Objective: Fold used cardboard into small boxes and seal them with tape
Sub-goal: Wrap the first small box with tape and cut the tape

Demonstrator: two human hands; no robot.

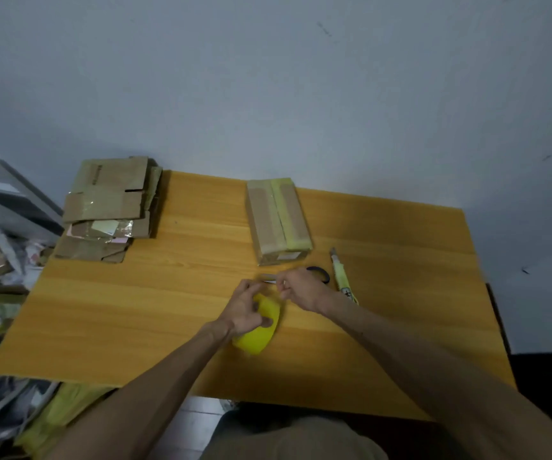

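Bare left hand (244, 310), right hand (301, 290), forearms (168, 376); khaki-brown cloth (294, 439) over lap at bottom edge.

Scissors (321, 273) mostly behind right hand (301, 289)

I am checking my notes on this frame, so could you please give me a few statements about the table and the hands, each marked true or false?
1. The left hand holds the yellow tape roll. True.
2. The sealed box sits on the stack of flattened cardboard. False: it stands alone on the table, right of the stack.
3. The utility knife lies on the table, right of the right hand. True.
4. The right hand grips the knife. False: it pinches what looks like the tape end, just beyond the roll.
5. The box is bare of tape. False: yellowish tape runs along its top.
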